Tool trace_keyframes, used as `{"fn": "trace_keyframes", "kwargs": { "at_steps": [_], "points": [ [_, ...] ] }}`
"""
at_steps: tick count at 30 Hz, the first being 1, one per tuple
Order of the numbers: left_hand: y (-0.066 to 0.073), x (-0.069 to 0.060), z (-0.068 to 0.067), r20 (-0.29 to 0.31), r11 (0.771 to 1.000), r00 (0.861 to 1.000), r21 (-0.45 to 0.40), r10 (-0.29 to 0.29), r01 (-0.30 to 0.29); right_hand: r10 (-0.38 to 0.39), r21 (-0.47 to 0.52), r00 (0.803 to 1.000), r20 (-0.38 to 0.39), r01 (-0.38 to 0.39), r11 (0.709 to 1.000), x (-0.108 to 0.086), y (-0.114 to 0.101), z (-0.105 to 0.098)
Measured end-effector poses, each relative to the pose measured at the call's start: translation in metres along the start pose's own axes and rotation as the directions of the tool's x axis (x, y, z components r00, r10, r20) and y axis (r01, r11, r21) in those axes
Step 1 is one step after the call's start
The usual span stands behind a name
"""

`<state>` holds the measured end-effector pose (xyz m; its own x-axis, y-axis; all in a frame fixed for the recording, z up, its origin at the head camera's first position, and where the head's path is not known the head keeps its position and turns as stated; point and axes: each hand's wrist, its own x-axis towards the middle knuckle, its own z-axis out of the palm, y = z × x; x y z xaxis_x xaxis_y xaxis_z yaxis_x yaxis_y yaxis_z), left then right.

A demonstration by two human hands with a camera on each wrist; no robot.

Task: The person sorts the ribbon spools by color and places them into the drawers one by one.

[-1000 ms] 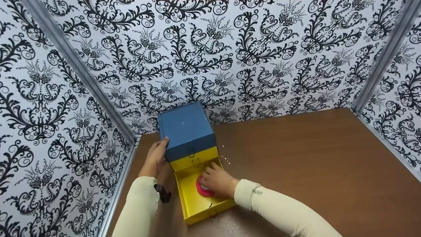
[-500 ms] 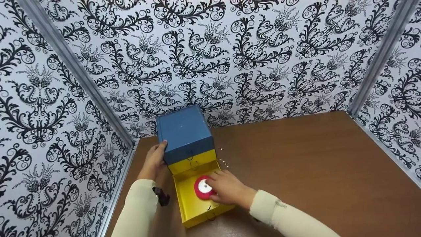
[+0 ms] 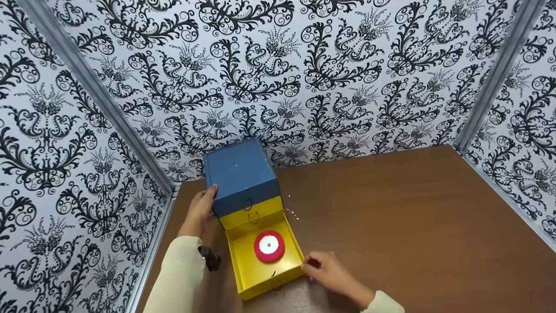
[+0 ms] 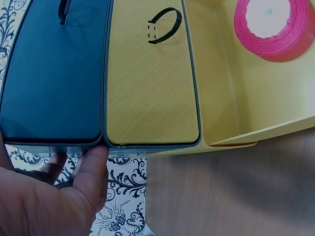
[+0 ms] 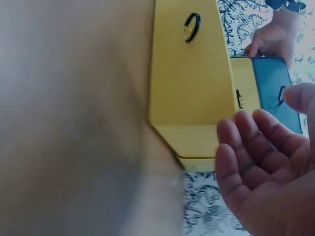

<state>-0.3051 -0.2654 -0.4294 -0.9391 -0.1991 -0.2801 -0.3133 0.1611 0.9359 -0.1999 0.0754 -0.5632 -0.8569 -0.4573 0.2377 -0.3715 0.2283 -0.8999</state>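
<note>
A small chest of drawers (image 3: 241, 171) with a blue top stands at the left of the table. Its bottom yellow drawer (image 3: 247, 278) is pulled out, and a roll of pink ribbon (image 3: 261, 255) with a white centre lies flat in it. My left hand (image 3: 200, 211) rests against the chest's left side, thumb at the top edge; in the left wrist view its fingers (image 4: 91, 172) touch the side wall. Beside the drawer's front right corner is my right hand (image 3: 330, 271), fingers loosely bent and holding nothing. In the right wrist view this hand (image 5: 270, 167) shows its palm.
A blue drawer front (image 4: 54, 83) and a yellow one (image 4: 152, 93), each with a black loop handle, sit above the pulled-out drawer. The brown table (image 3: 391, 217) extends rightward. Patterned walls (image 3: 278, 78) enclose the back and sides. Small bright specks lie right of the chest.
My right hand has let go of the ribbon roll, leaving it in the drawer, and has moved right and toward me, out of the drawer. The left hand has stayed against the chest.
</note>
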Motion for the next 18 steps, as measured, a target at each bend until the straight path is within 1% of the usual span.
{"fn": "trace_keyframes", "kwargs": {
  "at_steps": [1,2,3,4,5,6,8,9,10,11,12,14,15,16,18],
  "points": [
    [0.0,0.0,0.0,0.002,1.0,1.0,-0.005,-0.001,0.001,0.062,0.057,0.997,0.053,-0.065,0.996,-0.002,0.001,0.002],
    [0.0,-0.001,0.0,0.002,1.0,1.0,-0.006,-0.003,0.003,0.125,0.11,0.986,0.107,-0.136,0.985,-0.004,0.001,0.005],
    [0.0,-0.001,-0.001,0.004,1.0,1.0,-0.006,-0.004,0.004,0.173,0.152,0.972,0.158,-0.197,0.968,-0.006,0.002,0.008],
    [0.0,-0.001,-0.001,0.001,1.0,1.0,-0.007,-0.006,0.006,0.225,0.184,0.952,0.206,-0.263,0.947,-0.007,0.003,0.012],
    [0.0,-0.001,-0.001,0.001,1.0,1.0,-0.009,-0.007,0.007,0.273,0.223,0.927,0.256,-0.332,0.916,-0.008,0.005,0.017],
    [-0.001,-0.001,-0.001,0.001,1.0,1.0,-0.009,-0.01,0.01,0.31,0.252,0.903,0.297,-0.388,0.887,-0.009,0.006,0.022],
    [-0.001,0.0,-0.001,-0.002,1.0,1.0,-0.008,-0.011,0.011,0.371,0.28,0.857,0.358,-0.478,0.833,-0.01,0.009,0.031],
    [-0.001,0.0,-0.001,-0.002,1.0,1.0,-0.011,-0.01,0.01,0.393,0.293,0.835,0.385,-0.515,0.806,-0.011,0.01,0.036],
    [-0.001,0.001,0.0,-0.001,1.0,1.0,-0.022,-0.011,0.011,0.41,0.317,0.813,0.412,-0.55,0.772,-0.011,0.012,0.04],
    [-0.001,0.001,0.0,-0.002,1.0,1.0,-0.022,-0.01,0.01,0.421,0.34,0.796,0.436,-0.578,0.741,-0.01,0.013,0.045],
    [-0.001,0.001,0.0,-0.004,1.0,1.0,-0.023,-0.009,0.009,0.429,0.353,0.781,0.454,-0.6,0.718,-0.01,0.014,0.049],
    [0.0,0.001,0.0,-0.011,1.0,1.0,-0.024,-0.009,0.009,0.445,0.366,0.756,0.48,-0.634,0.682,-0.006,0.015,0.055],
    [0.0,0.001,0.0,-0.011,1.0,1.0,-0.025,-0.007,0.006,0.448,0.376,0.748,0.489,-0.644,0.666,-0.004,0.016,0.059],
    [0.0,0.001,0.0,-0.013,1.0,1.0,-0.025,-0.008,0.007,0.454,0.38,0.741,0.495,-0.655,0.653,-0.001,0.016,0.062],
    [0.001,0.001,0.0,-0.016,1.0,1.0,-0.019,-0.009,0.009,0.48,0.37,0.725,0.494,-0.675,0.638,0.004,0.015,0.067]
  ]
}}
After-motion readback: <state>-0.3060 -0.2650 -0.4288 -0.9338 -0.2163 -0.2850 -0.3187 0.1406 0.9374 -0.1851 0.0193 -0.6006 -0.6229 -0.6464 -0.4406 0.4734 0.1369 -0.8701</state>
